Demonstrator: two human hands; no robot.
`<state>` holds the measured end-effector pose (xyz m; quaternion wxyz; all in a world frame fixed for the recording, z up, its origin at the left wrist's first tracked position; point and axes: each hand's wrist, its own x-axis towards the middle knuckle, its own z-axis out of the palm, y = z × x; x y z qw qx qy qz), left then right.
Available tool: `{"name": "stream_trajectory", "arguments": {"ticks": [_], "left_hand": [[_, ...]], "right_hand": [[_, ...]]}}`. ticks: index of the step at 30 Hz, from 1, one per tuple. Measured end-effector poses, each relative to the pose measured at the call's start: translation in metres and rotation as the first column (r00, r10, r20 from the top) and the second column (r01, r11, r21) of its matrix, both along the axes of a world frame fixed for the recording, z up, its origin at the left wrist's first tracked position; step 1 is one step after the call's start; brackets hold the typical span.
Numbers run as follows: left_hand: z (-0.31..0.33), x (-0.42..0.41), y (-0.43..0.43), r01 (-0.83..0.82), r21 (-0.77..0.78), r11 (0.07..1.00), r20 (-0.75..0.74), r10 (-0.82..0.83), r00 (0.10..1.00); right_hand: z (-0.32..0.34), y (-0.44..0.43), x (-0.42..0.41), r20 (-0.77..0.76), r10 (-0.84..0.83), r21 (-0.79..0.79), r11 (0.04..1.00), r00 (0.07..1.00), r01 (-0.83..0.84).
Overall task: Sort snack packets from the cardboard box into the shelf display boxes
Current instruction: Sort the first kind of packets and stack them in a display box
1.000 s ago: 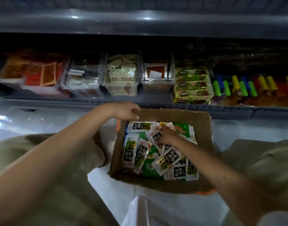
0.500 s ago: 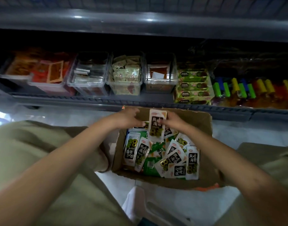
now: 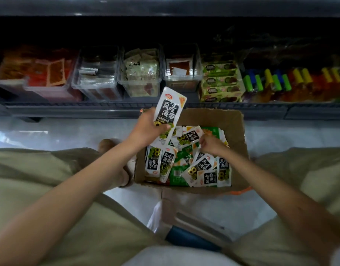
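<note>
A brown cardboard box [image 3: 236,129] sits on the floor between my knees, filled with several white-and-black and green snack packets [image 3: 203,166]. My left hand [image 3: 148,127] grips a white-and-black packet [image 3: 168,110] by its lower end and holds it upright above the box's far left corner. Down inside the box, my right hand [image 3: 210,144] has its fingers curled on a packet in the pile. On the shelf behind stand clear display boxes: one with pale packets [image 3: 140,73] and one with dark silvery packets [image 3: 97,77].
More shelf stock: red packets [image 3: 40,73] at left, a clear box with brown packets [image 3: 181,68], stacked green cartons [image 3: 220,81], coloured bottles [image 3: 292,79] at right. The dark shelf lip [image 3: 88,108] runs just behind the box. A foot [image 3: 115,160] rests left of it.
The packet passed from both hands to my left hand alone, which lifted it higher toward the shelf. My right hand dropped back into the box onto the pile.
</note>
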<state>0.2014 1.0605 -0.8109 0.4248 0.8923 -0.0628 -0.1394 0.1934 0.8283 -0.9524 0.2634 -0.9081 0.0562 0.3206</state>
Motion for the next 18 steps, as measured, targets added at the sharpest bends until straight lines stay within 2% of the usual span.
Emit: {"name": "stream_trajectory", "arguments": {"ticks": [2,7,13,15,18], "left_hand": [[0.004,0.004,0.001,-0.009,0.004,1.000,0.028,0.009,1.000],[0.014,0.006,0.001,-0.015,0.017,1.000,0.092,0.013,0.996],[0.018,-0.004,-0.004,-0.089,-0.065,0.994,0.232,0.102,0.967],[0.021,-0.006,-0.004,-0.103,-0.082,0.991,0.231,0.120,0.966],[0.025,-0.006,-0.002,-0.122,-0.090,0.988,0.226,0.140,0.964]], "right_hand": [[-0.031,-0.012,-0.022,-0.104,0.168,-0.167,0.969,0.980,-0.183],[-0.050,-0.012,-0.051,0.005,0.278,-0.386,0.887,0.961,-0.255],[-0.051,-0.019,-0.043,0.007,0.121,-0.260,0.959,0.993,-0.115],[-0.045,-0.020,-0.032,-0.021,0.054,-0.089,0.994,0.998,-0.056],[-0.010,-0.018,-0.009,0.037,0.035,0.126,0.991,0.999,-0.040]]}}
